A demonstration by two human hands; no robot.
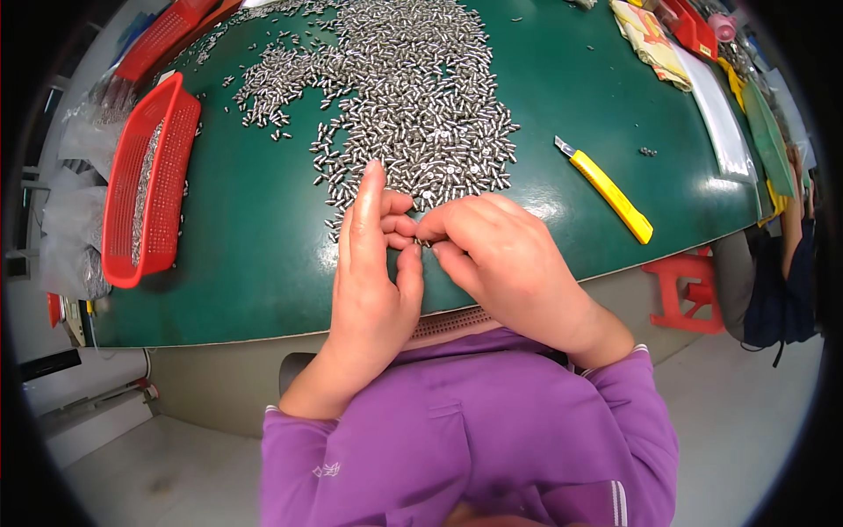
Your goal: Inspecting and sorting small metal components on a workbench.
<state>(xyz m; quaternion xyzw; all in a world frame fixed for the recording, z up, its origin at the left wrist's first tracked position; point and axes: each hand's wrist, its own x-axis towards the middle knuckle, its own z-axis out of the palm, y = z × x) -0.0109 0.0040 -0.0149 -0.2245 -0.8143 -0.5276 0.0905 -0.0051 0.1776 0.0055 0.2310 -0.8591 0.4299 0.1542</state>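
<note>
A big pile of small shiny metal pins (pixel 413 97) spreads over the green table (pixel 255 228), reaching close to my hands. Just in front of it, my right hand (pixel 509 250) pinches a small metal pin (pixel 424 242) between thumb and fingertips; the fingers partly cover it. Beside the pinch is my left hand (pixel 369 255), its index finger stretched toward the pile and its other fingers loosely bent, apart from the thumb. Nothing shows clearly held in the left hand. A few pale round bits (pixel 428 195) lie among the nearest pins.
A yellow utility knife (pixel 610 195), blade out, lies right of the pile. On the left stands a red perforated basket (pixel 162 184) with pins inside. A small cluster of dark pieces (pixel 648 152) sits farther right. Below the table's right edge is a red stool (pixel 685 290).
</note>
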